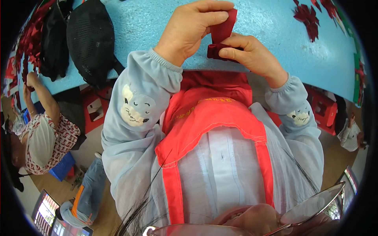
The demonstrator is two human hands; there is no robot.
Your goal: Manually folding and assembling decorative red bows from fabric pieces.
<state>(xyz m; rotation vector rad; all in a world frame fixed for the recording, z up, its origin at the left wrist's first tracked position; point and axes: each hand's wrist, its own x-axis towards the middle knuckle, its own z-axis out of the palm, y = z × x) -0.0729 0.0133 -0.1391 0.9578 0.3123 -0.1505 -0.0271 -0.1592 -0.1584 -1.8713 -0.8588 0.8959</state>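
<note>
The blue table (275, 43) spreads out beyond my fingers, with a black mesh bag (91, 39) far off past my left hand (193, 29) and a heap of dark red pieces (309, 15) out beyond my right hand (252, 53); I see no labels to read. Between my fingertips sits the red ribbon strip (223, 33), which I judge light, soft and floppy. My left thumb and fingers are closed on its upper end while my right pinches the folded, darker lower end, the best place to hold it.
</note>
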